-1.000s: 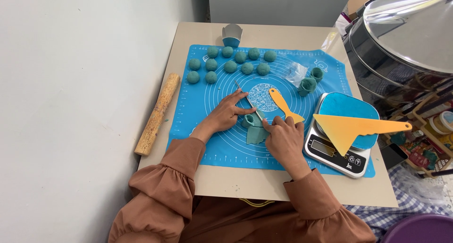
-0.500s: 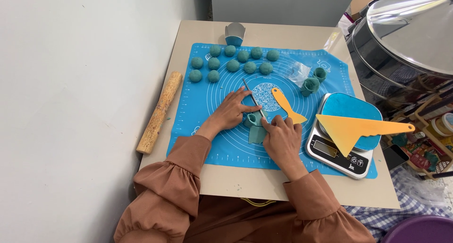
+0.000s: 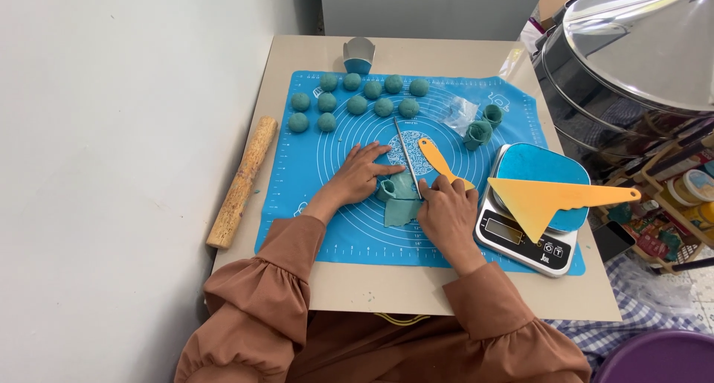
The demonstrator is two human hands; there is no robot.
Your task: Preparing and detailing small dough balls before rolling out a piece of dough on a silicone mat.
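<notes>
My left hand (image 3: 359, 176) lies flat on the blue silicone mat (image 3: 327, 227), its fingertips on a small roll of teal dough (image 3: 387, 189). Beside it, my right hand (image 3: 446, 210) grips a thin metal blade (image 3: 405, 151) that points away from me and crosses a flat teal dough piece (image 3: 400, 210) at the edge nearest me. A yellow plastic knife (image 3: 437, 160) lies on the mat just beyond my right hand. Several teal dough balls (image 3: 357, 104) sit in rows at the far side of the mat.
Two rolled dough pieces (image 3: 480, 132) and clear plastic wrap (image 3: 457, 112) lie at the far right of the mat. A kitchen scale (image 3: 520, 234) carries a blue plate and a yellow scraper (image 3: 558, 198). A wooden rolling pin (image 3: 242, 182) lies to the left, a paper cup (image 3: 358, 55) at the back, a lidded steamer (image 3: 639, 56) to the right.
Both hands stay on the dough in the middle of the mat. The thin metal blade now shows clearly across the dough, by my right hand.
</notes>
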